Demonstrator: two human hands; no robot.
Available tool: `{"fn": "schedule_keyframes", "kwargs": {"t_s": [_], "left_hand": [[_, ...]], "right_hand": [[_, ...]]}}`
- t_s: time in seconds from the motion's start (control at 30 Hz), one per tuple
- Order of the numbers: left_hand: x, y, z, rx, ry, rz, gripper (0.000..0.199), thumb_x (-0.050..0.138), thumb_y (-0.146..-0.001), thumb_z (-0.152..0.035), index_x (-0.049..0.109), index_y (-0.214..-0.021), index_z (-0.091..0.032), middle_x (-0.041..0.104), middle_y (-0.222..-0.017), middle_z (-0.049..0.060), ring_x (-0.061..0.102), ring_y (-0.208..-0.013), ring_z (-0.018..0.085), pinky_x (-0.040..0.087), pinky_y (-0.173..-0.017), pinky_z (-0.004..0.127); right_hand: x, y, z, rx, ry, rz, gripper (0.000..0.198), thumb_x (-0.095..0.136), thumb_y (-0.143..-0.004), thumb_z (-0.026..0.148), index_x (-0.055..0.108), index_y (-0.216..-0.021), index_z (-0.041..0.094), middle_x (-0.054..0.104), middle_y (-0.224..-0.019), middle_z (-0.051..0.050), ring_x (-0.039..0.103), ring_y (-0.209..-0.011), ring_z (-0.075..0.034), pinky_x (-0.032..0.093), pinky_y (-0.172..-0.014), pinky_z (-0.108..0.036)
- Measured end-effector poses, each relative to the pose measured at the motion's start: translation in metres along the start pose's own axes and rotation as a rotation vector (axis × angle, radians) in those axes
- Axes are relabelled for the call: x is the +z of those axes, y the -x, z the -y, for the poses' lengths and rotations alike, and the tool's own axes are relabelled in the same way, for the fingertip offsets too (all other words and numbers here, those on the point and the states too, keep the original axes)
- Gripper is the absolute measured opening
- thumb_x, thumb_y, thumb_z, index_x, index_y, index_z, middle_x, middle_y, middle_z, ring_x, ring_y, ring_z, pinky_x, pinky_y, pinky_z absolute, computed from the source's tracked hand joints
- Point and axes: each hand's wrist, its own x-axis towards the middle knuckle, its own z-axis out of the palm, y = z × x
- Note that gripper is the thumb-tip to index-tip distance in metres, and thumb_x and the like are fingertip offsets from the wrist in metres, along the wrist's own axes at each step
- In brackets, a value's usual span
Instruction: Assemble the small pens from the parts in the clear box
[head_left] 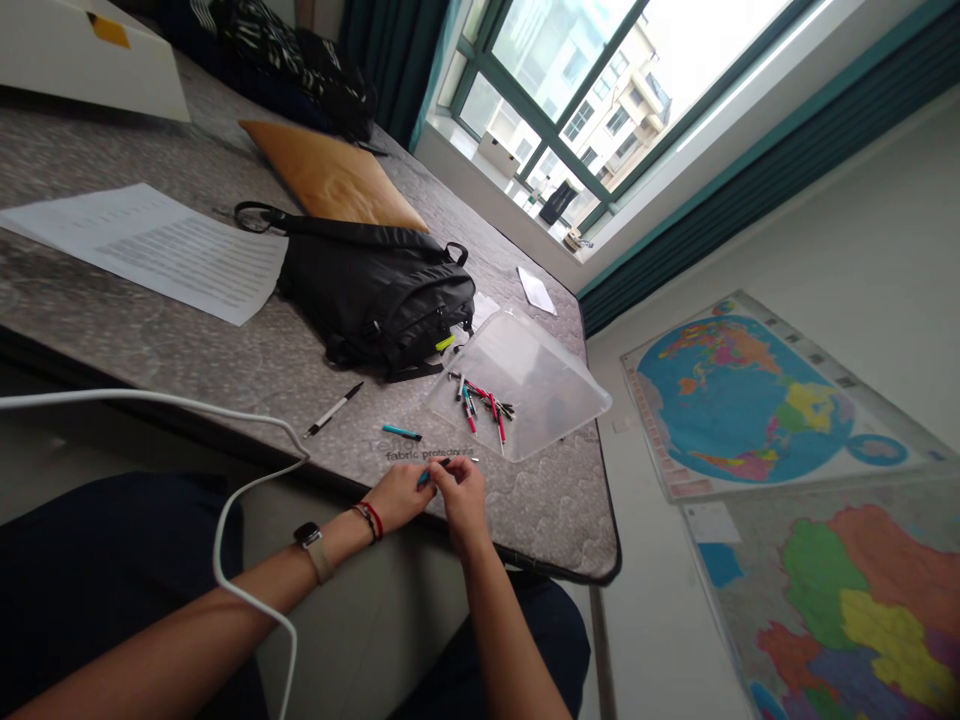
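Note:
Both my hands meet near the mattress's front edge, over printed lettering. My left hand is closed on a small blue pen with a dark end. At that dark end, the fingers of my right hand are pinched together; the fingers partly hide the pen. Just beyond my hands lies a teal pen piece. A white and black pen rests further left. Several red, teal and black pen parts lie in a clear plastic bin, mostly near its open side.
A black backpack lies on the grey mattress, with a printed sheet and a brown envelope around it. A white cable hangs in front of my left arm. Maps cover the right wall.

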Motion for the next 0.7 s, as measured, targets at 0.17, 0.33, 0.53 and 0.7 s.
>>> {"fn": "schedule_keyframes", "kwargs": {"t_s": [0.17, 0.33, 0.53, 0.7], "left_hand": [[-0.005, 0.002, -0.005, 0.022, 0.021, -0.014, 0.026, 0.047, -0.093, -0.031, 0.068, -0.088, -0.017, 0.072, -0.079, 0.007, 0.066, -0.074, 0.019, 0.039, -0.065, 0.026], [-0.010, 0.005, -0.012, 0.018, 0.082, -0.035, 0.021, 0.049, -0.091, -0.026, 0.067, -0.095, -0.017, 0.071, -0.078, 0.006, 0.066, -0.075, 0.019, 0.041, -0.067, 0.026], [-0.016, 0.007, -0.017, 0.065, 0.196, -0.061, 0.023, 0.048, -0.094, -0.030, 0.061, -0.109, -0.020, 0.072, -0.090, 0.006, 0.069, -0.082, 0.020, 0.044, -0.071, 0.027], [-0.012, 0.006, -0.013, 0.090, 0.169, -0.102, 0.023, 0.045, -0.097, -0.034, 0.053, -0.114, -0.021, 0.069, -0.079, 0.002, 0.070, -0.077, 0.022, 0.044, -0.065, 0.027]], "right_hand": [[0.006, 0.000, 0.001, 0.062, -0.069, -0.069, 0.035, 0.084, -0.066, 0.039, 0.056, -0.073, 0.019, 0.057, -0.064, 0.005, 0.053, -0.060, -0.012, 0.043, -0.059, -0.024], [0.009, -0.003, 0.005, 0.050, -0.072, -0.072, 0.036, 0.084, -0.065, 0.041, 0.057, -0.075, 0.019, 0.051, -0.060, 0.007, 0.047, -0.056, -0.010, 0.041, -0.056, -0.023], [0.005, -0.008, 0.009, 0.041, -0.021, -0.035, 0.037, 0.082, -0.067, 0.044, 0.069, -0.088, 0.016, 0.056, -0.062, 0.005, 0.053, -0.060, -0.013, 0.045, -0.062, -0.025], [0.001, -0.009, 0.011, 0.127, -0.081, -0.063, 0.034, 0.085, -0.063, 0.042, 0.066, -0.072, 0.015, 0.062, -0.066, 0.002, 0.053, -0.062, -0.011, 0.042, -0.060, -0.023]]}}
